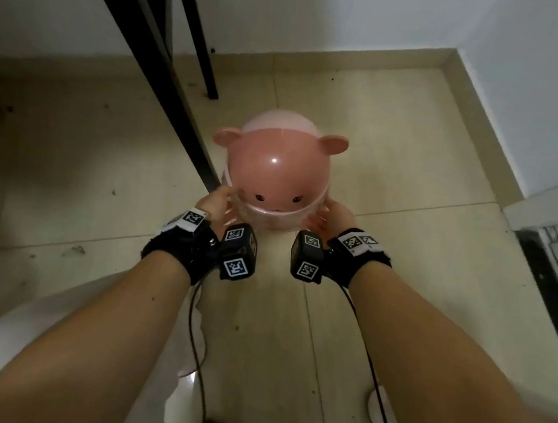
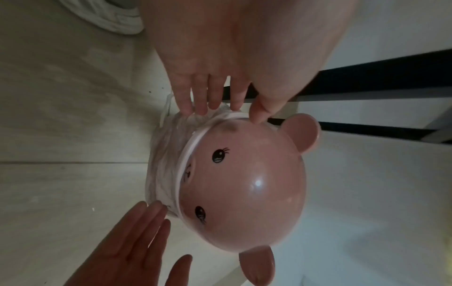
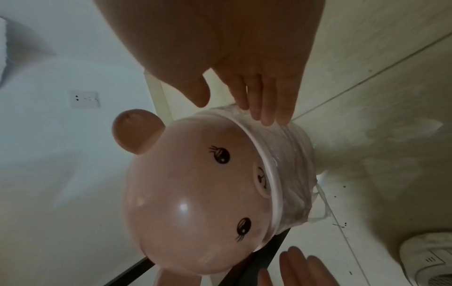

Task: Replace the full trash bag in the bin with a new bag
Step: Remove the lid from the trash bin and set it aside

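**Head view: both hands at the rim of a bear-faced bin**

Head view shows a small pink plastic trash bin with a domed lid [image 1: 276,169] shaped as a bear's face, with two round ears and printed black eyes, standing on the beige tiled floor [image 1: 397,155] near a black metal furniture leg [image 1: 168,72]. A thin translucent white trash bag [image 2: 166,154] is folded over the outside of the bin below the white rim band [image 3: 269,174]. The left hand [image 1: 218,205] and the right hand [image 1: 330,218] flank the bin on opposite sides at rim level. In the left wrist view, the left fingers [image 2: 203,96] are straight and slightly spread, their tips resting on the folded bag, while the thumb tip touches the lid's edge. In the right wrist view, the right fingers [image 3: 266,100] are straight and held together, tips on the bag just below the rim; the thumb stands apart, clear of the lid. Neither hand pinches anything. A white shoe [image 3: 430,259] is visible on the floor. A wall socket [image 3: 85,99] sits on the white wall behind.
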